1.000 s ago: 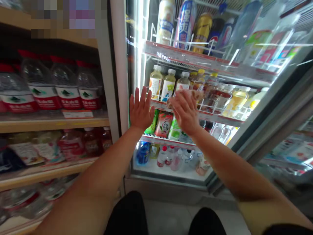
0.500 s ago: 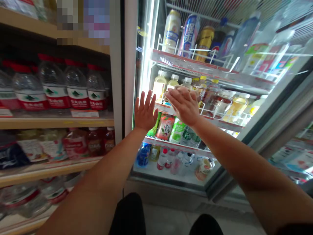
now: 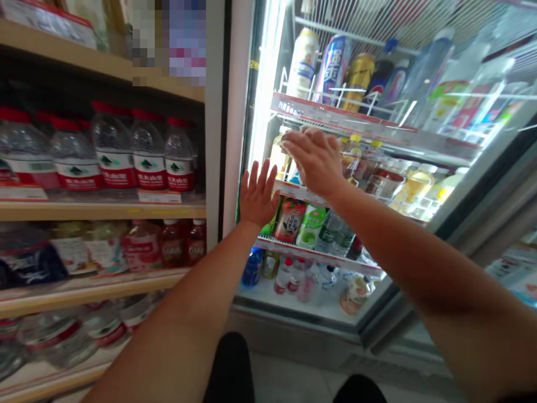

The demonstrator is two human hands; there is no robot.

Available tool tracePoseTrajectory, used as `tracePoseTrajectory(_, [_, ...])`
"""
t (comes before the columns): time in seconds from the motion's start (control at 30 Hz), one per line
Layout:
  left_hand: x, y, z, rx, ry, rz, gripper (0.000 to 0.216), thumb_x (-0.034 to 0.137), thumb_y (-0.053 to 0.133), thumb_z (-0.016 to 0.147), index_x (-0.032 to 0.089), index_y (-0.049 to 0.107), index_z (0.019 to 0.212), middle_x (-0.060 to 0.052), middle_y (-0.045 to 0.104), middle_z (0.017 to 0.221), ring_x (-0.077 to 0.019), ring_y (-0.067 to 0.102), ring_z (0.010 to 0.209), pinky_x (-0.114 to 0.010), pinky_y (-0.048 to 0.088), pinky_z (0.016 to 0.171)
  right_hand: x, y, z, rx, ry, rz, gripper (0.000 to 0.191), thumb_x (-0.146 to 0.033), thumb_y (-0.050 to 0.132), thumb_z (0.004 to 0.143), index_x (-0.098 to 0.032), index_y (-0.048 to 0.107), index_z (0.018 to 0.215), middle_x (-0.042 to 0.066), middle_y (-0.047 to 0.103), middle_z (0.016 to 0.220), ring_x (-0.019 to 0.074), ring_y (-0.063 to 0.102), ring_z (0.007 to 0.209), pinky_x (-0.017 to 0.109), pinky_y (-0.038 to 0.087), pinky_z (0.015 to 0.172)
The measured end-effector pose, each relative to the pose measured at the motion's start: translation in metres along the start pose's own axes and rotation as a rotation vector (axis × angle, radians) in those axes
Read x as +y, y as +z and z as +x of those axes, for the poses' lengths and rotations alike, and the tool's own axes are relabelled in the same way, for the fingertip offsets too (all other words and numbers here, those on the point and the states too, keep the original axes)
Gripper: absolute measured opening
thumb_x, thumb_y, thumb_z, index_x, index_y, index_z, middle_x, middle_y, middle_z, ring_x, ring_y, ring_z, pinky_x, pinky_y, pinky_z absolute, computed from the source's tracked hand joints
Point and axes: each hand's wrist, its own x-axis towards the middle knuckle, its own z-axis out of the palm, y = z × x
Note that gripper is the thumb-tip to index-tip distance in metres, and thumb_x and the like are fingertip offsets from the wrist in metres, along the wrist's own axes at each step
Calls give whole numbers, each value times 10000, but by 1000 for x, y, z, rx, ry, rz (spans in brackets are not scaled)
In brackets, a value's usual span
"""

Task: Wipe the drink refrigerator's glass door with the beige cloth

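Note:
My left hand (image 3: 259, 195) is raised with its fingers spread, empty, in front of the left edge of the open drinks fridge (image 3: 235, 168). My right hand (image 3: 315, 159) reaches higher, over the pale juice bottles (image 3: 279, 157) on the middle wire shelf (image 3: 310, 196). Its fingers are stretched forward on top of the bottle caps, and whether they grip one is hidden. Below both hands stand a red carton-like bottle (image 3: 291, 221) and a green-and-white bottle (image 3: 309, 226).
The top fridge shelf (image 3: 335, 115) carries cans and tall bottles. Several small bottles lie on the fridge floor (image 3: 302, 291). The glass door (image 3: 482, 168) stands open at the right. Wooden shelves (image 3: 104, 210) at the left hold water bottles with red labels.
My right hand has risen from in front of the middle shelf to the tops of the pale juice bottles. The left hand stayed spread and shifted slightly right as my view moved.

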Motion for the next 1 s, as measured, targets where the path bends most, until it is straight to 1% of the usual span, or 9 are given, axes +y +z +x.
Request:
tracePoseTrajectory(0.1, [0,0,0,-3,-6,7,595,431,329,1064,180,393,1600,-68,322,1680,-244,95,1607,-458,28,1327,23,-9,11,185,197,-35,408,-319,361,1067,-273,604,1392,49,606,1481,325,446,1365,560,352,1098])
tracePoseTrajectory(0.17, [-1,0,0,-2,-11,13,596,438,326,1065,184,394,1600,-65,325,1679,-237,96,1607,-454,29,1328,30,-11,9,230,245,-46,402,-305,376,1060,-269,599,1393,47,593,1494,323,434,1367,568,341,1104])
tracePoseTrajectory(0.3, [-1,1,0,9,-4,-12,596,433,340,1063,187,387,1603,-64,318,1683,-236,93,1607,-445,12,1330,19,-9,-15,51,64,-34,393,-297,395,1050,-330,603,1383,-8,588,1500,302,441,1407,551,359,1122])
tracePoseTrajectory(0.37, [-1,1,0,19,12,-1,595,420,344,1063,176,382,1605,-72,311,1685,-232,74,1607,-438,6,1330,17,-11,-21,16,22,-35,398,-308,384,1056,-357,596,1390,-27,577,1515,291,450,1411,547,373,1125])
tracePoseTrajectory(0.5, [-2,2,-1,27,27,58,602,413,339,1063,175,356,1615,-75,303,1687,-218,26,1605,-446,18,1329,40,-25,-20,208,253,-80,414,-277,383,1045,-345,630,1370,13,497,1584,338,394,1457,613,350,1141])
tracePoseTrajectory(0.6, [-3,3,-1,-2,9,19,614,430,350,1056,205,329,1627,-63,290,1692,-222,22,1606,-464,17,1330,48,-25,-29,303,363,-87,398,-244,405,1034,-314,677,1315,33,446,1616,312,338,1500,567,326,1198])
tracePoseTrajectory(0.8, [-3,3,-1,-8,-17,-22,616,462,328,1063,180,368,1608,-81,311,1686,-246,69,1608,-477,16,1329,46,-15,-55,71,140,1,339,-262,454,1018,-316,685,1260,2,548,1539,269,412,1470,541,358,1191])
tracePoseTrajectory(0.93, [-3,3,0,-10,-28,-17,627,504,310,1067,201,356,1614,-59,299,1693,-224,64,1611,-469,10,1331,79,-26,-49,274,300,3,364,-234,449,1004,-338,696,1251,-16,468,1607,283,303,1532,560,249,1241])
tracePoseTrajectory(1.0, [-3,3,0,-21,-40,-29,635,513,320,1060,208,352,1617,-57,301,1692,-228,64,1611,-471,7,1331,84,-25,-54,343,361,3,376,-206,449,987,-306,702,1247,11,406,1645,297,275,1547,562,247,1245])
